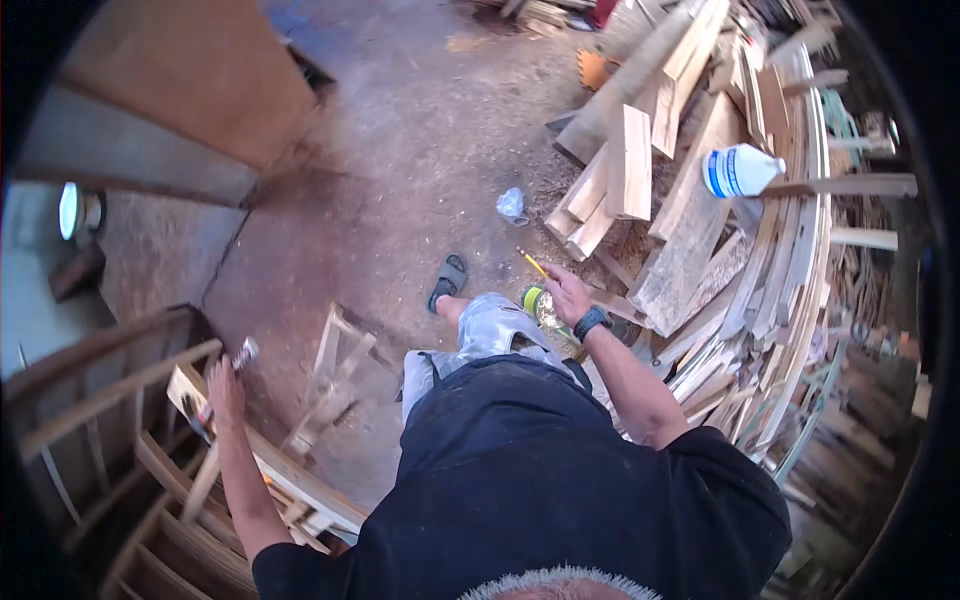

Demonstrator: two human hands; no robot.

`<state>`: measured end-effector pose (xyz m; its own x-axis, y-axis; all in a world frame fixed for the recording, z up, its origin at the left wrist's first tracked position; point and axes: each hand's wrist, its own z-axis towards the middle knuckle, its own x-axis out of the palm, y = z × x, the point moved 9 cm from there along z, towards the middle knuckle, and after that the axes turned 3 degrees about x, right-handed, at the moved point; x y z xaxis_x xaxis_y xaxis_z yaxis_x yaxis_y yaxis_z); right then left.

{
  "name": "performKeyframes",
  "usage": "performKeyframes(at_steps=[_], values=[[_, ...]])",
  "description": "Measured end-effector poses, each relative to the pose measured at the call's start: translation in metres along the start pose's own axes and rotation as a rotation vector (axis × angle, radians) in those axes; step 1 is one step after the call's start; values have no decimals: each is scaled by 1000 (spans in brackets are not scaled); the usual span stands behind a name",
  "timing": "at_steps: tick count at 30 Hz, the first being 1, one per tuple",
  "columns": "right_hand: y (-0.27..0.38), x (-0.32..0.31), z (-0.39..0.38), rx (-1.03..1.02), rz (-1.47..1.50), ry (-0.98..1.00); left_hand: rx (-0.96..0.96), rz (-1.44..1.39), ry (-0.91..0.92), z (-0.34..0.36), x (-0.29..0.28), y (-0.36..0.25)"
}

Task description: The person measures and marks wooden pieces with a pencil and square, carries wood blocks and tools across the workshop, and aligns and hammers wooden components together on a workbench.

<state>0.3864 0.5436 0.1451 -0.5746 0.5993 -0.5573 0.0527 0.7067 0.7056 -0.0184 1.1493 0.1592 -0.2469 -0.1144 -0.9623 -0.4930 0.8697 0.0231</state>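
My right hand (568, 295), a dark watch (592, 322) on its wrist, pinches a yellow pencil (534, 264) that points forward and left over the floor. Just below that hand lies a round yellow-green and dark thing (532, 299), partly hidden. On the left, my left hand (226, 392) is closed at the end of a pale wooden board (183, 388). A silvery, blurred piece (246, 352) sticks out past its fingers; its kind is unclear. Next to this hand, a red and metallic object (204, 420) shows by the board.
Planks (630, 165) are stacked on the right, with a white and blue jug (740, 171) on them. A wooden trestle (335, 370) stands ahead-left, and wooden framing (110, 400) fills the lower left. A crumpled plastic bag (512, 205) lies on the floor (400, 160); a large brown panel (190, 80) rises far left.
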Motion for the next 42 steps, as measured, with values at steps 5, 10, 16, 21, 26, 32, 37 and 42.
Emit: performKeyframes(at_steps=[5,10,16,21,26,32,37,42], values=[[-2,-51,41,90,-3,-211,-32,-37,111,36,-12,-1],[-19,-67,81,67,-41,-264,80,71,171,128,-50,-57],[40,-60,147,-22,18,-254,228,-220,194,288,-127,-187],[138,-48,228,-214,124,-44,178,-920,384,423,-133,-291],[218,-40,323,-185,123,179,436,-927,591,499,-235,-477],[250,-46,438,-166,281,81,917,-783,579,555,-330,-650],[275,-173,462,-468,458,-491,1079,-896,815,594,-353,-760],[196,-257,509,-51,853,-550,1245,-967,724,632,-377,-851]])
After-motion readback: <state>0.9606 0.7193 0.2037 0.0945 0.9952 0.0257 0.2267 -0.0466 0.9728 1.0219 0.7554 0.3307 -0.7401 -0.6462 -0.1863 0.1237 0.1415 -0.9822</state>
